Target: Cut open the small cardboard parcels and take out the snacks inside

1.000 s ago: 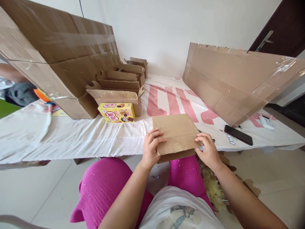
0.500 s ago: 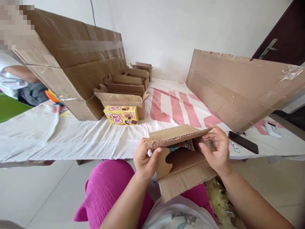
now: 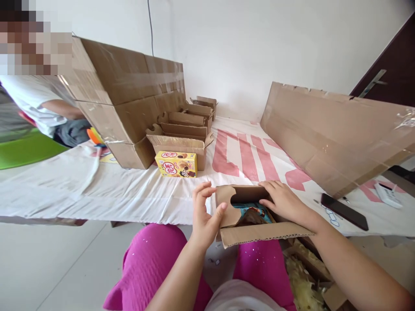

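Where a plain white wall (image 3: 227, 43) rises behind it, the head view shows a desk (image 3: 139, 194) draped in white cloth with red shapes, and a dark door (image 3: 397, 62) to the right. Taped cartons (image 3: 129, 82) are stacked at left, a tall cardboard panel (image 3: 324, 134) stands at right, and a row of open boxes (image 3: 180, 140) leads back between them, a yellow printed box (image 3: 177, 165) before the nearest. A phone (image 3: 344, 211) lies near the right-hand front.

At the desk's front edge, between the person's hands, is an open cardboard box (image 3: 264, 233), plain brown, its near flap showing a ragged corrugated edge, with blue packaging (image 3: 253, 209) inside. The right hand (image 3: 285, 203) has its grip on the far wall, thumb within. The left hand (image 3: 205, 216) curves loosely about the left end; whether its grip presses there cannot be told.

The packaging is partly covered by the box walls, its print unreadable. Another person (image 3: 24, 106) is cut off at left, the head pixelated.
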Demonstrator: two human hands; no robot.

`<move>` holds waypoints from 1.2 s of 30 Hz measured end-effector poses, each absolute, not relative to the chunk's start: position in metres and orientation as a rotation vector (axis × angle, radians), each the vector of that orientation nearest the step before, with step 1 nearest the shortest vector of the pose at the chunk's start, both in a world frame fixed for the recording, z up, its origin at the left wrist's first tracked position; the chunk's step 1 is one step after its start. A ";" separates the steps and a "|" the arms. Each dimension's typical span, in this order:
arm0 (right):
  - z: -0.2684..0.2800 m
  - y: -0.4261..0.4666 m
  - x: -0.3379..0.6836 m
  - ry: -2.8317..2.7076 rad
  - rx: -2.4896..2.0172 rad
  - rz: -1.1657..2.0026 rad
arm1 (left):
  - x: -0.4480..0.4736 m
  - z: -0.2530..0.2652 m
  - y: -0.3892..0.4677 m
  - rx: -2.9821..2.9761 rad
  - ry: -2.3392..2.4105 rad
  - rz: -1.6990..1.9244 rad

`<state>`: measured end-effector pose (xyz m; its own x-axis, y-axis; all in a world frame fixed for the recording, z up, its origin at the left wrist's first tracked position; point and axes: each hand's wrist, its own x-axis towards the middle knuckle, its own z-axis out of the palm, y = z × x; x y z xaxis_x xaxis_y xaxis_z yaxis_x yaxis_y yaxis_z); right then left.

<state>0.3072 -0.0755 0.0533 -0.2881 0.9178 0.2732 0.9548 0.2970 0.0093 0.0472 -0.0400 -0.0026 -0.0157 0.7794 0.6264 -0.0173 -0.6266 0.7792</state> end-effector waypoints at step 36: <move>0.084 -0.048 0.208 -2.831 -0.954 0.113 | 0.034 -0.017 -0.021 1.519 0.435 1.449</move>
<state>0.2084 -0.0485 0.0841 -0.7859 0.6067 0.1194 0.5953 0.7946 -0.1193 0.0335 -0.0214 -0.0165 0.2315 0.7897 0.5681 -0.3461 -0.4789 0.8068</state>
